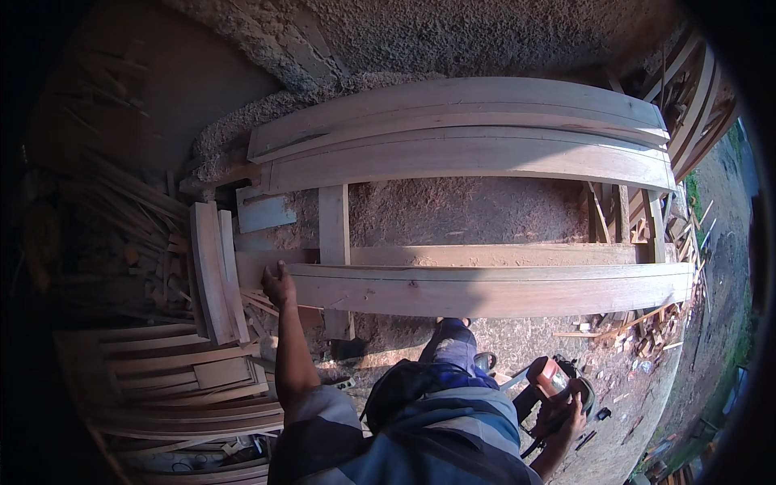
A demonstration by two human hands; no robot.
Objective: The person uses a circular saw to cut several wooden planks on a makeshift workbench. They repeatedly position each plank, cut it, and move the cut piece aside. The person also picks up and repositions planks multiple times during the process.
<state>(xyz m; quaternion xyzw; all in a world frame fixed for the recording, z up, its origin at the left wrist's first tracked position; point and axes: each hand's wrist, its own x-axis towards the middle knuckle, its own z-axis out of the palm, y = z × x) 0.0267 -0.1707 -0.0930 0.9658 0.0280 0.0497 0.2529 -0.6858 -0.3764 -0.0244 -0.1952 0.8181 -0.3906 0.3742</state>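
Note:
A long pale wooden plank [485, 293] lies crosswise in front of me, with a dark pencil-like line along its upper face. My left hand [280, 284] is at the plank's left end, its fingers bent around that end. Down at my right side, my right hand [572, 408] grips a handheld power tool [551, 377] with a reddish and dark body, held apart from the plank. The tool's underside is hidden. Beyond the near plank, two more marked planks, a middle one [469, 155] and a far one [453, 105], lie parallel to it.
A crosspiece [334, 226] runs beneath the planks. Short upright-lying boards [214, 271] are at the left, above a stack of curved wooden pieces [186, 380]. Wood offcuts [647, 335] litter the ground at right. Shavings heap against the rough wall [453, 40].

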